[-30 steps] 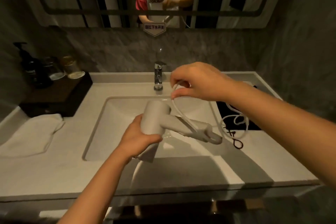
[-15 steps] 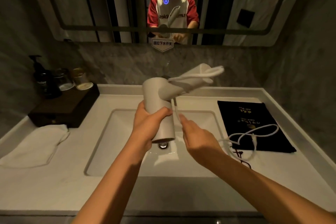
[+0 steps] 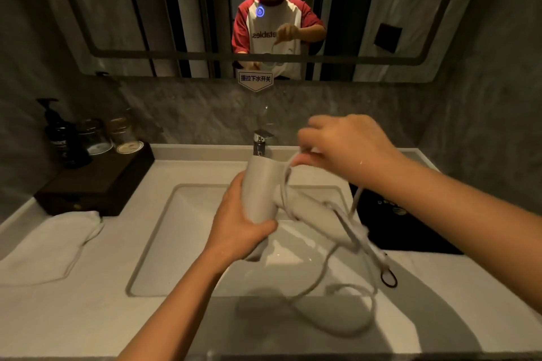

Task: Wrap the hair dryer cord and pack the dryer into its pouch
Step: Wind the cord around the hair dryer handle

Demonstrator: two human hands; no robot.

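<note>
My left hand (image 3: pixel 239 224) grips the barrel of the white hair dryer (image 3: pixel 262 190) over the sink, its handle pointing down to the right. My right hand (image 3: pixel 341 145) pinches the white cord (image 3: pixel 319 281) just above where the handle meets the barrel. Turns of cord lie along the handle, and a loose loop hangs over the front counter. The black pouch (image 3: pixel 390 224) lies flat on the counter to the right, partly hidden by my right forearm.
A white sink basin (image 3: pixel 164 231) with a chrome faucet (image 3: pixel 261 142) lies under the dryer. A folded white towel (image 3: pixel 55 243) is on the left counter. A dark tray (image 3: pixel 96 184) with a pump bottle and jars stands at the back left. A mirror hangs above.
The dryer has tipped so its handle points down-right instead of up. My right hand has risen from below the dryer to above the handle, carrying the cord around. The loose cord now hangs forward.
</note>
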